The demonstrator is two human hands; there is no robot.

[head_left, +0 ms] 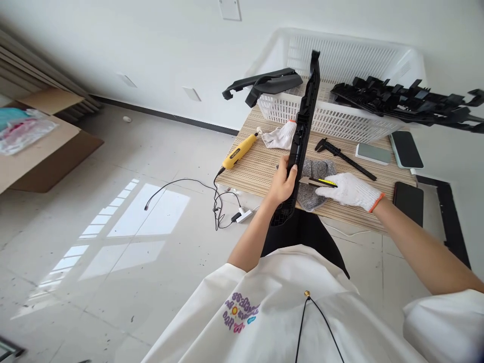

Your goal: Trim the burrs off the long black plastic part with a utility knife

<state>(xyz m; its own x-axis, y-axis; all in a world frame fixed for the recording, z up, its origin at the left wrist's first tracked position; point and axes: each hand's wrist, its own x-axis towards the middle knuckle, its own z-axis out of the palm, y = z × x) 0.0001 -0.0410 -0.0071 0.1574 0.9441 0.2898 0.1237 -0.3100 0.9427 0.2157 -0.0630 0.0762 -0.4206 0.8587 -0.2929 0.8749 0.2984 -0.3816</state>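
A long black plastic trim piece [304, 121] stands nearly upright in front of me, its lower end close to my lap. My bare left hand [283, 181] is wrapped around its lower half. My right hand [350, 190], in a white knit glove with an orange cuff, grips a yellow and black utility knife [323, 182]. The knife's blade points left, at the edge of the trim piece; whether it touches cannot be made out. Under the knife a grey cloth [315, 194] lies on the wood-striped table [255, 174].
A white plastic basket [340, 118] at the back holds several black trim parts [401, 103] that stick out over its rim. On the table are a yellow rotary tool [240, 151], a white glove [280, 136], black calipers [346, 159] and a black phone [408, 202]. Cables [217, 206] trail to the floor.
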